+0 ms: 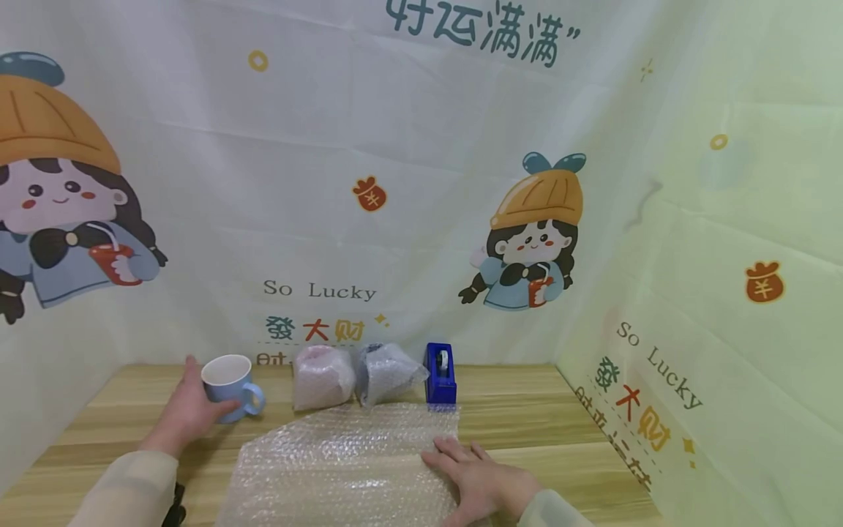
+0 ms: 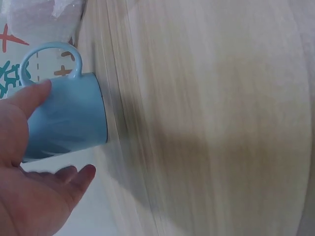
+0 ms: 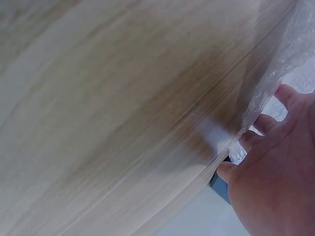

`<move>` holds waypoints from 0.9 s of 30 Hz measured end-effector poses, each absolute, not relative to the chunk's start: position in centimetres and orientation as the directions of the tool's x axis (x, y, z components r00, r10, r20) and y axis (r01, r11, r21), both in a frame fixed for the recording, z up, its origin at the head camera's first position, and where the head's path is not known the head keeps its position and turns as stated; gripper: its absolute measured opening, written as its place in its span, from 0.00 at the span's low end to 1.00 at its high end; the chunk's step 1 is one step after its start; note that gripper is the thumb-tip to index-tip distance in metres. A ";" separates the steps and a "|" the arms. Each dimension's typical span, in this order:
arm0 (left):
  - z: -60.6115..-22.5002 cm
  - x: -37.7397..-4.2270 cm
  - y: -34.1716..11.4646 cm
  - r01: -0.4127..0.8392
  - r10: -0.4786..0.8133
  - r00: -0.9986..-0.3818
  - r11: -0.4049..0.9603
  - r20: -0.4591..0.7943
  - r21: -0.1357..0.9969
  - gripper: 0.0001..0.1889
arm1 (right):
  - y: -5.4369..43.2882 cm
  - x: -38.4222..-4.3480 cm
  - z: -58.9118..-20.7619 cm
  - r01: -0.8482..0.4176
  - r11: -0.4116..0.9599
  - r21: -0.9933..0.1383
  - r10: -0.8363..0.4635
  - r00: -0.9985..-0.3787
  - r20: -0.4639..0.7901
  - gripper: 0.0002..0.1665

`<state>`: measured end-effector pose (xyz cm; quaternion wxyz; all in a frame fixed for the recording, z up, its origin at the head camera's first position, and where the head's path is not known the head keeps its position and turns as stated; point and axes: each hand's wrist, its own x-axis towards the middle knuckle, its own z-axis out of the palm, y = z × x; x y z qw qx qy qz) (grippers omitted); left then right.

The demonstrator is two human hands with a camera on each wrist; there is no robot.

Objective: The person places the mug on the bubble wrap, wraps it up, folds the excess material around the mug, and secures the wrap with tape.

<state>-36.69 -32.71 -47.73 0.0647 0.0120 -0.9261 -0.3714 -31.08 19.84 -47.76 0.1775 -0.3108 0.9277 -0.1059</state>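
Observation:
My left hand (image 1: 187, 410) is at a light blue mug (image 1: 227, 380) standing upright at the back left of the table. In the left wrist view the thumb lies across the mug (image 2: 69, 115) near its handle, while the other fingers stretch out past it with a gap. My right hand (image 1: 484, 483) rests with spread fingers on the right edge of a sheet of bubble wrap (image 1: 336, 468) laid on the table. The right wrist view shows its fingertips along the edge of the wrap (image 3: 263, 96).
Behind the sheet stand two bubble-wrapped bundles, one pinkish (image 1: 323, 377) and one greyish (image 1: 388, 373). To their right is a blue tape dispenser (image 1: 440, 377). A printed cloth (image 1: 421, 241) hangs behind the wooden table (image 1: 527, 417). A small black object (image 1: 174, 505) lies by the left sleeve.

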 end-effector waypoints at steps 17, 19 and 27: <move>-47.5 -36.5 -32.7 0.038 -0.119 -0.977 0.717 0.176 0.696 0.51 | 20.0 -31.3 -48.0 -0.540 0.787 -0.299 -0.612 -0.744 -0.268 0.64; -47.3 -36.1 -32.9 0.065 -0.103 -0.974 0.728 0.203 0.682 0.51 | 20.0 -31.3 -48.0 -0.540 0.784 -0.307 -0.616 -0.741 -0.269 0.64; -43.2 -34.5 -31.7 0.153 -0.024 -0.966 0.745 0.256 0.649 0.50 | 20.0 -31.4 -47.9 -0.530 0.784 -0.324 -0.615 -0.737 -0.282 0.63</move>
